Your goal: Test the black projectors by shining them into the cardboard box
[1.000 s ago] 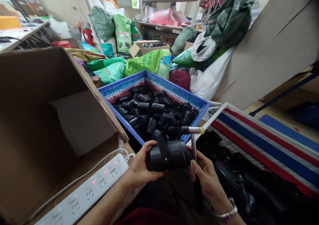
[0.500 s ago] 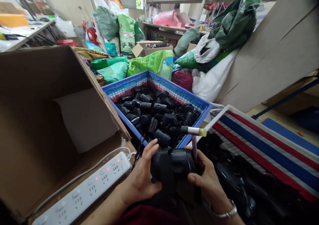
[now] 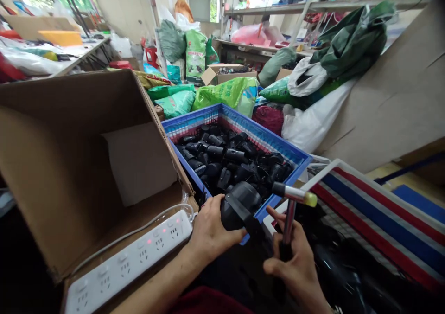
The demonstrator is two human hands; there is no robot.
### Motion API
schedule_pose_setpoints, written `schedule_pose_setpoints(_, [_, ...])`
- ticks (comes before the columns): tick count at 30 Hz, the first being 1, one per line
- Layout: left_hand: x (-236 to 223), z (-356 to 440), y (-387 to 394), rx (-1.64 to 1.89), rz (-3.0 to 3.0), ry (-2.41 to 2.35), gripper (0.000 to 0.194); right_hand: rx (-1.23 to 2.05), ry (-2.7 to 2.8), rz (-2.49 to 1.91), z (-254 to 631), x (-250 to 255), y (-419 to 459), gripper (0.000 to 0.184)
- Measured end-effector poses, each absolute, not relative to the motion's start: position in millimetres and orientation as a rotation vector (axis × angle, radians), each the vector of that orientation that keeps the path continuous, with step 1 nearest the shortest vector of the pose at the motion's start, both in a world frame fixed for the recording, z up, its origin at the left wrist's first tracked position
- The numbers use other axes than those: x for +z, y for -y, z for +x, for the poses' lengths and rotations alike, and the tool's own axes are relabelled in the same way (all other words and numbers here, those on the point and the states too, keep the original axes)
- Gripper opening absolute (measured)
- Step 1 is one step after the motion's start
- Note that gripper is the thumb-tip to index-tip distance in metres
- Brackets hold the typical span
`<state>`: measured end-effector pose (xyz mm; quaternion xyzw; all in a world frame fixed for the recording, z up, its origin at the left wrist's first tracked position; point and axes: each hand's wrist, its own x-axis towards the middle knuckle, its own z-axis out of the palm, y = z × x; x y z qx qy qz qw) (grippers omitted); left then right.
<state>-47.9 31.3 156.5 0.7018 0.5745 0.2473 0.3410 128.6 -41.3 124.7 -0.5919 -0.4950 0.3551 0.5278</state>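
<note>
My left hand (image 3: 212, 228) is closed around a black rounded plastic housing (image 3: 241, 202) with a strap-like band across it, held over the near corner of the blue crate. In my right hand (image 3: 295, 258) is a small hammer (image 3: 295, 194), gripped by its handle, its head up. The hammer head has a silver middle, one dark end and one yellowish end. The blue crate (image 3: 285, 175) beyond my hands holds many black cylindrical plastic parts (image 3: 215, 150). A gap shows between the hammer and the housing.
An open cardboard box (image 3: 86, 91) stands at left, with a white power strip (image 3: 132, 263) in front, several red lights lit. On the right, a striped-lined crate (image 3: 382, 212) holds dark parts. Stuffed sacks (image 3: 222, 93) and a shelf (image 3: 271, 10) are behind.
The housing has turned and moved up toward the crate in my left hand. My right hand has come off it and now holds the hammer apart. The view has shifted left.
</note>
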Motion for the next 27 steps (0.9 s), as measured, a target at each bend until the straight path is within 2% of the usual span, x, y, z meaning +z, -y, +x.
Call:
schedule_pose_setpoints(3, [156, -43, -26, 0.681, 1.880, -1.493, 0.071, 0.718, 1.140, -1.511, 122, 121, 42, 0.069])
schedule_pose_setpoints(6, [155, -48, -24, 0.662, 1.949, -1.400, 0.074, 0.781, 1.108, -1.486, 135, 127, 32, 0.061])
schedule_pose_setpoints(14, [156, -65, -25, 0.695, 2.052, -0.996, 0.080, 1.383, 0.963, -1.166, 175, 134, 17, 0.069])
schedule_pose_setpoints(21, [167, -68, -33, 0.562, 2.140, -0.817, 0.076, 1.406, 1.057, -1.139, 172, 136, 32, 0.059])
schedule_pose_setpoints(23, [169, -65, -34, 0.586, 2.157, -0.772, 0.074, 1.402, 1.046, -1.114, 174, 141, 33, 0.067])
schedule_pose_setpoints(26, [177, -52, -33, 0.666, 2.160, -0.760, 0.072, 1.312, 1.106, -1.103, 176, 154, 36, 0.096])
schedule_pose_setpoints(27, [182, -46, -32, 0.684, 2.164, -0.751, 0.074, 1.246, 1.133, -1.118, 178, 160, 38, 0.099])
